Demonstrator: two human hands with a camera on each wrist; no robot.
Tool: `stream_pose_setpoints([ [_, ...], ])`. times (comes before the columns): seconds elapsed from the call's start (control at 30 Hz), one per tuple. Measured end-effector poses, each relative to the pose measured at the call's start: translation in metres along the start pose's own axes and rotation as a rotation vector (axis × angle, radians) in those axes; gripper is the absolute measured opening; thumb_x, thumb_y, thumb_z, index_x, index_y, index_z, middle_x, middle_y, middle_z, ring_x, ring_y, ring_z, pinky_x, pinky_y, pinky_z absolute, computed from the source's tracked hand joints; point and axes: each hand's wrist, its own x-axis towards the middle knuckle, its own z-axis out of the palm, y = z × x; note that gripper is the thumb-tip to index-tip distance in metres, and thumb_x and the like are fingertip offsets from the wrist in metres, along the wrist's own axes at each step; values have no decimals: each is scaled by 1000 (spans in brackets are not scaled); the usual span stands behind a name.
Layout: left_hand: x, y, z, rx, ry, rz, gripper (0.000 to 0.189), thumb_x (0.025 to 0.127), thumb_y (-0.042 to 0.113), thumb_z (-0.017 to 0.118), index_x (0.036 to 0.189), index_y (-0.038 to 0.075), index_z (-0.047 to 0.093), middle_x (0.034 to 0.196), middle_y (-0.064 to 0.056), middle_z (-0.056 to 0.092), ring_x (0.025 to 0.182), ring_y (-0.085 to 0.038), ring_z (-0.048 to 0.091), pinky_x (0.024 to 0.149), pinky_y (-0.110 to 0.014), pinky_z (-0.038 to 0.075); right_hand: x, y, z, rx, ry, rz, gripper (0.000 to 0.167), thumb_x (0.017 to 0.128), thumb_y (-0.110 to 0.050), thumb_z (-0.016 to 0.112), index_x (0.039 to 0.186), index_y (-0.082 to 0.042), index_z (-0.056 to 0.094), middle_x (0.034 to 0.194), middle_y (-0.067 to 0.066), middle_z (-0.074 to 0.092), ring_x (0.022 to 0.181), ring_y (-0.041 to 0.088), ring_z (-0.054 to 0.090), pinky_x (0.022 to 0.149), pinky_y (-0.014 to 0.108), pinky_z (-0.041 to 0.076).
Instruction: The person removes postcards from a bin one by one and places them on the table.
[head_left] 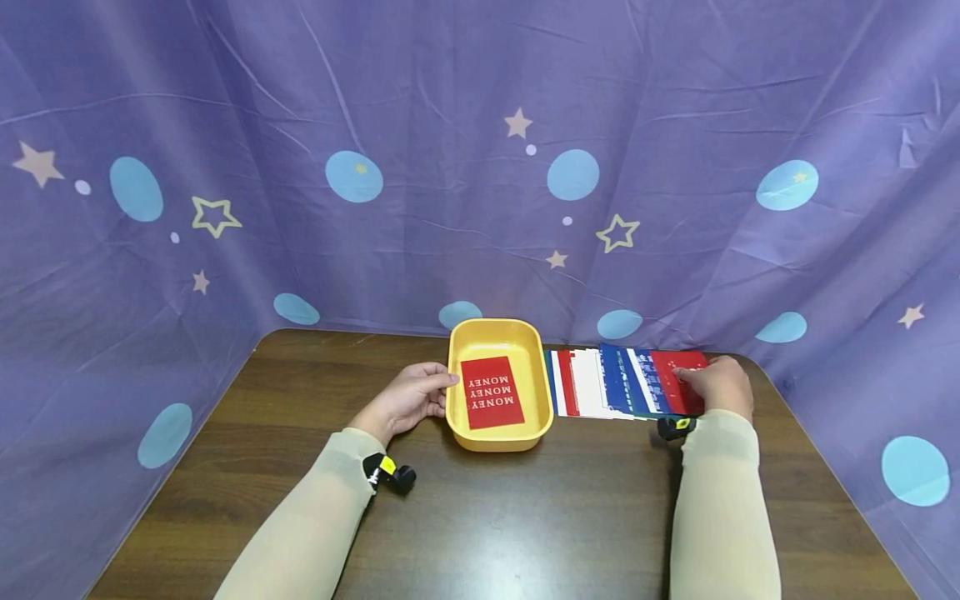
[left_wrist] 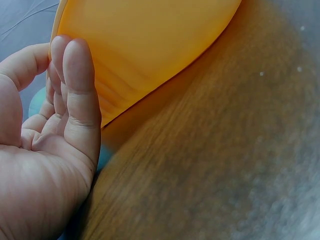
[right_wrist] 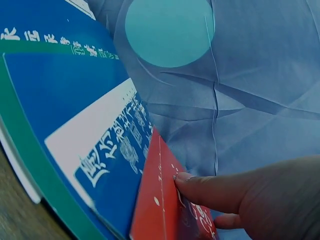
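A yellow plastic basin [head_left: 500,445] stands on the table, with a red envelope [head_left: 491,392] printed "MONEY" three times lying inside. My left hand [head_left: 408,396] grips the basin's left rim, thumb at the top edge and fingers against the outer wall. To the right of the basin a fanned row of red, white and blue envelopes [head_left: 588,383] reaches along the back of the table. At its right end my right hand [head_left: 722,387] pinches a red envelope [right_wrist: 155,200], with the thumb on its face. In the right wrist view this envelope tilts up from a blue one [right_wrist: 75,85] bearing white characters.
The brown wooden table [head_left: 465,517] backs onto a purple curtain [head_left: 450,108] with stars and blue ovals, which also hangs at both sides. Each wrist carries a small black camera mount [head_left: 390,473].
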Motion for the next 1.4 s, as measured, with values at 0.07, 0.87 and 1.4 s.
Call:
stream_pose_setpoints([
  [0.07, 0, 0, 0, -1, 0, 0, 13, 111, 9, 66, 99, 13, 67, 74, 3, 71, 61, -6, 64, 57, -21, 61, 0, -1, 1, -12, 2, -8, 72, 104, -43, 77, 146, 12, 57, 136, 37, 66, 113, 47, 67, 93, 57, 65],
  [0.87, 0, 1, 2, 0, 11, -5, 12, 109, 8, 67, 98, 12, 67, 74, 2, 71, 61, -8, 64, 58, -22, 62, 4, -9, 5, -150, -7, 74, 95, 104, -55, 70, 158, 17, 41, 147, 42, 46, 137, 60, 45, 111, 72, 56],
  [1.4, -3, 2, 2, 1, 3, 1, 11, 110, 8, 67, 100, 12, 67, 76, 2, 71, 61, -7, 64, 58, -21, 62, -15, -48, -13, 101, -56, -242, 76, 112, -53, 64, 162, 3, 50, 168, 37, 50, 153, 54, 51, 129, 71, 44],
])
